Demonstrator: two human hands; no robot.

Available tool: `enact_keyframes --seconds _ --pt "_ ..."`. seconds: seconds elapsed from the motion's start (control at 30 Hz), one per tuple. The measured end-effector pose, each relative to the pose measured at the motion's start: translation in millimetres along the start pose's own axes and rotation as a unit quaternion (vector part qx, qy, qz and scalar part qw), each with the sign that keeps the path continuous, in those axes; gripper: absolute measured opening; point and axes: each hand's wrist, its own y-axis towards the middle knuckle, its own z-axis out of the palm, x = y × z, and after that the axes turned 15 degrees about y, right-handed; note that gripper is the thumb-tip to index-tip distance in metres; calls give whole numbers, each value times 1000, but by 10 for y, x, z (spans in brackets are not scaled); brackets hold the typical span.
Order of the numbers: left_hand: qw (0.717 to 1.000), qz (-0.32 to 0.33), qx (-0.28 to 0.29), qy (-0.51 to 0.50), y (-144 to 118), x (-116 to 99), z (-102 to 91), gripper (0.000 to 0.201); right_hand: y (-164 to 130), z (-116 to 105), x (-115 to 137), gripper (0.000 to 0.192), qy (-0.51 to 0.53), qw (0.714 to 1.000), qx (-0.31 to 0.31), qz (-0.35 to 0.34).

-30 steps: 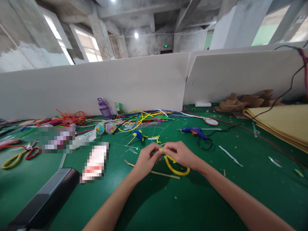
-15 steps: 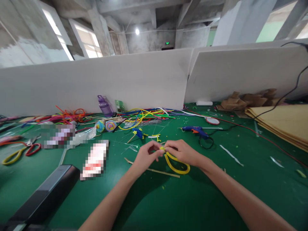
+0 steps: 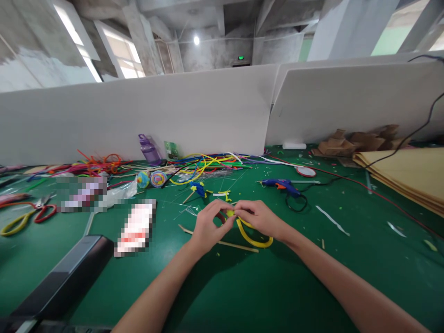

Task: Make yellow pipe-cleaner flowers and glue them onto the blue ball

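Observation:
A yellow pipe cleaner [image 3: 255, 241] is bent into a long loop that hangs below my right hand [image 3: 261, 219]. My right fingers pinch it near its small twisted end. From the other side my left hand [image 3: 210, 223] curls round, its thumb and fingers closed on the same yellow twisted end. The fingertips of both hands almost meet there and partly hide it. Under the hands a thin wooden stick [image 3: 239, 246] lies on the green table [image 3: 277, 286]. Just beyond them is a blue and yellow pipe-cleaner figure [image 3: 198, 188] on a stick.
A blue glue gun [image 3: 280, 186] lies to the right, its black cord trailing. Scissors [image 3: 43, 208] and a black box-like object [image 3: 65, 277] are on the left. Behind are bundled pipe cleaners [image 3: 208, 165], a purple bottle [image 3: 149, 150] and a white partition [image 3: 173, 111]. Yellow sheets [image 3: 409, 173] lie far right.
My left fingers have closed in further over the twisted end of the yellow pipe cleaner. The loop stays in nearly the same place, and the view has shifted slightly.

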Motion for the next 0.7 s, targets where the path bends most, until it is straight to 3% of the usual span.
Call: enact_keyframes --seconds 0.2,0.37,0.5,0.6,0.7 --pt "1000 17 -7 21 21 20 -11 11 13 -38 42 22 -13 1000 -6 0" --pt "995 75 -10 66 6 71 -38 25 5 -32 10 23 27 999 -6 42" --pt "987 123 -26 98 -2 104 -41 19 7 -10 -8 26 64 996 4 68" --pt "994 52 -47 89 24 123 -58 11 22 -63 0 29 65 996 -19 62" --pt "980 -152 -130 7 76 183 -93 13 22 -151 -13 27 -65 991 -115 37"
